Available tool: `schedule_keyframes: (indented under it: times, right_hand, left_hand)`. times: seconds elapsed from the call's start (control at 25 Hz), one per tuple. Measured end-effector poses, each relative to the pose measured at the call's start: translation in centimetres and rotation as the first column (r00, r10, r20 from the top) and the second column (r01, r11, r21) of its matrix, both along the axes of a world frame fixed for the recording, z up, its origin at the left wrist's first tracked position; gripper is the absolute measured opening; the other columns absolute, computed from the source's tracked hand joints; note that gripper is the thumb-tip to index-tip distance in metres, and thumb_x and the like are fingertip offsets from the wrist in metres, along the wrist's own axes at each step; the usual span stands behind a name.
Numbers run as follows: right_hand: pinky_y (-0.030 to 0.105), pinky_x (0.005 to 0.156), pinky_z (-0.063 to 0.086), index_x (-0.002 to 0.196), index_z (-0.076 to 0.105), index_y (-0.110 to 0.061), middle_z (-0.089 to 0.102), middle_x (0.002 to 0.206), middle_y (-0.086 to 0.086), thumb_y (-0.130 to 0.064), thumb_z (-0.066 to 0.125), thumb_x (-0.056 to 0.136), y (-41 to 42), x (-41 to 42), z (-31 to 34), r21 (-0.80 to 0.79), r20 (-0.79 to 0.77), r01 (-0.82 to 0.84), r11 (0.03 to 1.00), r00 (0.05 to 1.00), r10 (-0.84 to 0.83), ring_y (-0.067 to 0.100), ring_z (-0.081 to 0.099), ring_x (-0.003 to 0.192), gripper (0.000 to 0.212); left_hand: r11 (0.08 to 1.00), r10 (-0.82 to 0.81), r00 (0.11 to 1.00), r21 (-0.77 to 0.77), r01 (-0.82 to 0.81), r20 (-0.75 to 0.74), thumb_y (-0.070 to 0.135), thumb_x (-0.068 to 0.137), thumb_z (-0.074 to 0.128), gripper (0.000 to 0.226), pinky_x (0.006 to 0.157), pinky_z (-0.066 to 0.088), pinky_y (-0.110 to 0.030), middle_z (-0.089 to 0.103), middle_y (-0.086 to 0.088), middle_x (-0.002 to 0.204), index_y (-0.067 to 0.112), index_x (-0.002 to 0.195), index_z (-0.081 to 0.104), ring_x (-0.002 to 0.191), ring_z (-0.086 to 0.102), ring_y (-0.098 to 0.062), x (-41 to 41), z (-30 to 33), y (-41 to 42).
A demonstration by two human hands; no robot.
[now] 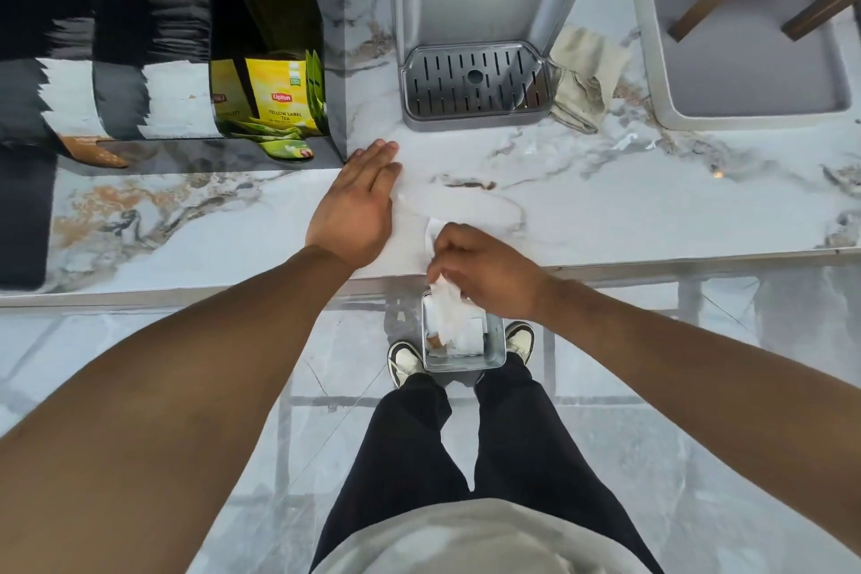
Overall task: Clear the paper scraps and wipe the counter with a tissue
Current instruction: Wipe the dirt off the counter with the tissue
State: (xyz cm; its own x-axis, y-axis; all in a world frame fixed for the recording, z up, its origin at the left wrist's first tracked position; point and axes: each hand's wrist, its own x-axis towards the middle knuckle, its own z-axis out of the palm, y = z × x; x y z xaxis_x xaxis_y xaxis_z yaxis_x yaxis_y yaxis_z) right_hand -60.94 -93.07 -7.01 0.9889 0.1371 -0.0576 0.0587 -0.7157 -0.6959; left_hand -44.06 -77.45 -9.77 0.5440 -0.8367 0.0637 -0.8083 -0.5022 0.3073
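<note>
My left hand (358, 200) lies flat on the marble counter (605, 210), fingers together, its edge against a white paper scrap (412, 203). My right hand (484, 268) hovers at the counter's front edge, fingers pinched on crumpled white paper (445, 298) that hangs over a small grey bin (495, 357) on the floor. The bin holds more white scraps.
A grey dispenser with a slotted drip tray (473, 82) stands behind my hands. A crumpled beige cloth (584, 82) lies to its right, beside a pale grey tray (750, 107). A black organiser holding yellow tea packets (279, 100) is at the left.
</note>
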Motion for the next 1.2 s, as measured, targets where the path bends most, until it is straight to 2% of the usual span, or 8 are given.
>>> schedule_keyframes:
  times: [0.12,0.24,0.44,0.56,0.76,0.92,1.04,1.2]
  right_hand:
    - [0.014,0.064,0.038,0.09,0.076,-0.01,0.057,0.09,0.006,0.008,0.06,0.085,-1.3,-1.9,0.8,0.088,-0.005,0.335,0.938,0.942,-0.336,-0.002,0.048,0.065,0.024]
    - [0.005,0.071,0.037,0.092,0.077,-0.012,0.059,0.096,0.006,0.004,0.057,0.084,-4.6,-1.3,1.3,0.048,0.098,0.772,0.634,0.628,-0.772,0.0,0.051,0.068,0.027]
    - [0.015,0.074,0.037,0.096,0.075,-0.012,0.059,0.101,0.015,-0.005,0.053,0.083,-9.7,-2.1,0.9,-0.155,0.082,0.929,0.336,0.351,-0.933,0.027,0.061,0.082,0.026]
    - [0.024,0.07,0.04,0.093,0.07,-0.008,0.055,0.1,0.015,-0.005,0.055,0.083,-6.0,-3.9,0.4,-0.178,0.078,0.883,0.433,0.452,-0.889,0.025,0.057,0.075,0.019]
    - [0.003,0.063,0.038,0.08,0.074,-0.014,0.06,0.087,0.004,0.001,0.061,0.078,0.4,-6.5,2.1,0.005,-0.08,0.738,0.675,0.673,-0.735,0.001,0.055,0.063,0.02]
    - [0.002,0.07,0.033,0.084,0.077,-0.017,0.062,0.088,0.005,-0.003,0.059,0.077,-4.3,-0.3,3.8,-0.04,0.106,0.797,0.602,0.603,-0.791,0.002,0.053,0.066,0.024]
    - [0.014,0.08,0.038,0.091,0.073,-0.015,0.059,0.106,0.012,-0.003,0.053,0.084,-5.8,3.3,2.0,-0.12,-0.018,0.843,0.525,0.526,-0.85,0.022,0.063,0.089,0.025]
    - [0.029,0.077,0.048,0.089,0.071,-0.013,0.058,0.1,0.007,-0.004,0.059,0.08,-0.1,2.0,0.6,-0.13,-0.02,0.384,0.914,0.921,-0.39,0.012,0.058,0.075,0.017]
  left_hand:
    - [1.0,0.003,1.0,-0.003,-0.003,0.003,0.003,0.093,0.037,0.045,0.122,0.022,-0.045,0.042,-0.02,0.152,-0.005,0.134,0.052,0.145,0.033,-0.035,0.0,-0.2,0.0]
    - [1.0,0.002,1.0,0.002,-0.002,-0.013,-0.006,0.091,0.043,0.045,0.123,0.018,-0.044,0.039,-0.021,0.154,-0.007,0.136,0.05,0.146,0.03,-0.037,-0.1,0.0,-0.2]
    - [1.0,0.028,1.0,0.002,-0.028,-0.001,-0.017,0.085,0.046,0.048,0.121,0.021,-0.05,0.042,-0.027,0.15,-0.012,0.132,0.052,0.143,0.034,-0.042,-0.7,-0.2,-0.8]
    - [1.0,0.022,1.0,-0.01,-0.021,0.011,-0.016,0.086,0.045,0.046,0.121,0.021,-0.05,0.043,-0.027,0.149,-0.012,0.131,0.052,0.143,0.035,-0.042,-0.7,-0.2,-0.8]
    - [1.0,0.03,0.999,-0.005,-0.03,0.014,-0.017,0.085,0.046,0.045,0.121,0.02,-0.049,0.044,-0.027,0.149,-0.011,0.129,0.053,0.142,0.035,-0.042,-0.7,-0.1,-0.8]
    - [1.0,0.028,1.0,0.009,-0.028,0.003,-0.015,0.086,0.041,0.046,0.121,0.019,-0.049,0.041,-0.026,0.15,-0.011,0.13,0.052,0.144,0.033,-0.042,-0.8,0.1,-0.8]
    - [0.999,0.0,1.0,0.036,0.0,0.01,-0.016,0.087,0.037,0.051,0.123,0.013,-0.043,0.032,-0.024,0.156,-0.01,0.137,0.047,0.148,0.024,-0.039,-0.4,0.4,-0.6]
    - [1.0,0.001,1.0,0.029,-0.001,-0.003,-0.01,0.095,0.042,0.045,0.122,0.015,-0.039,0.031,-0.02,0.158,-0.007,0.14,0.045,0.149,0.024,-0.035,0.0,0.3,-0.2]
